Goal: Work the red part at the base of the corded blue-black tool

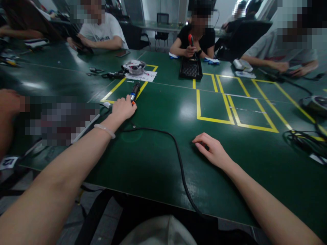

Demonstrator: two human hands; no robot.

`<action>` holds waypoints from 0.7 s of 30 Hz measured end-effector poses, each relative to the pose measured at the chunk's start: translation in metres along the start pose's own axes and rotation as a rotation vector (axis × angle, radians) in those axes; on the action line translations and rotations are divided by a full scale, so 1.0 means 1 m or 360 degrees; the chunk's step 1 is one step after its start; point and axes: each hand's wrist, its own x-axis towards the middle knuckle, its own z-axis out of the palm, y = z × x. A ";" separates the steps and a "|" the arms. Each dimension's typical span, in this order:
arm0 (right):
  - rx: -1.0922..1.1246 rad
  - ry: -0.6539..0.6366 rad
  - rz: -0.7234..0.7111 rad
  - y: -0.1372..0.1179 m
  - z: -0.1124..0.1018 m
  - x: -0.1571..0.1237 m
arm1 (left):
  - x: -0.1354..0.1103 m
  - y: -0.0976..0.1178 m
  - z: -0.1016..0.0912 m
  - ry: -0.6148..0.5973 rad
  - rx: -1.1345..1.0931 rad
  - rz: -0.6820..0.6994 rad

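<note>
My left hand [124,108] is closed around the near end of a slim cylindrical tool [135,89], which lies on the green table. Its body is black, with a silver and blue band and a bit of orange beside my fingers; its exact kind is unclear. A pale bracelet [105,131] circles my left wrist. My right hand [211,149] rests on the tabletop, fingers loosely curled with a gap between thumb and forefinger, and I see nothing held in it. A black cable [176,143] runs between my hands and over the front edge.
Yellow tape [216,119] marks rectangles on the table. A clear tub [134,67] stands on white paper [151,76]. Across the table, a person holds a red-tipped tool [190,39] over a black tray [190,73]. Coiled cable [304,144] lies right. Another person's arm [7,119] enters left.
</note>
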 end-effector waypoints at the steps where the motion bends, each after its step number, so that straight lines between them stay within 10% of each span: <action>1: 0.0015 0.0011 0.0000 0.000 0.000 0.000 | -0.005 0.005 -0.001 -0.0002 -0.0013 0.0005; 21: -0.0254 0.0232 -0.0161 -0.015 0.007 0.001 | -0.147 0.147 -0.036 -0.0002 -0.0022 0.0711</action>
